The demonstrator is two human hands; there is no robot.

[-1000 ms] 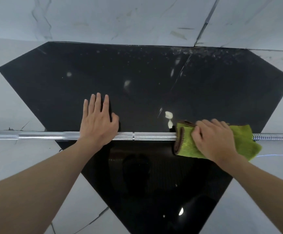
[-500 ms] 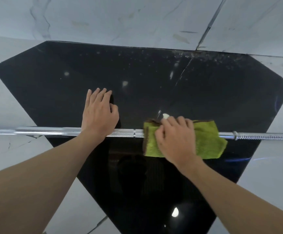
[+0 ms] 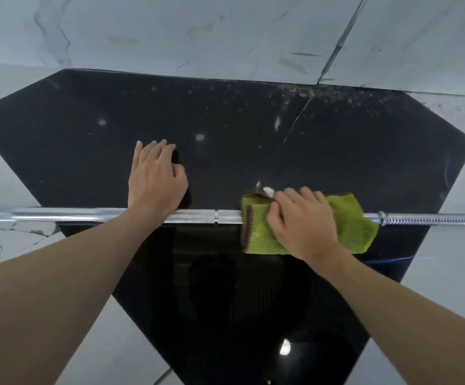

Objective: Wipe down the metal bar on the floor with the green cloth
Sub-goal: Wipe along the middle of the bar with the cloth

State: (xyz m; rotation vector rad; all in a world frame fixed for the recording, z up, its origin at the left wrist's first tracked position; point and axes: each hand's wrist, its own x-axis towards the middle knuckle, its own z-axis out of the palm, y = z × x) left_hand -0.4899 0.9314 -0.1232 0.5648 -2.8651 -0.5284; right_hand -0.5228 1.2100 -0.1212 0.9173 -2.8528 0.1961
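A long chrome metal bar lies across the floor from left to right, with a knurled middle and a threaded right end. A green cloth with a brown edge is draped over the bar right of centre. My right hand presses down on the cloth and grips it around the bar. My left hand lies flat, its heel on the bar and its fingers stretched onto the black tile beyond it. The stretch of bar under the cloth and hands is hidden.
The floor is glossy black tile set between white marble tiles. A small white scrap lies just beyond the cloth. A collar ring sits on the bar to the right of the cloth.
My right hand slid the green cloth leftward along the bar, away from the threaded end and toward my left hand. My left hand stayed planted on the bar.
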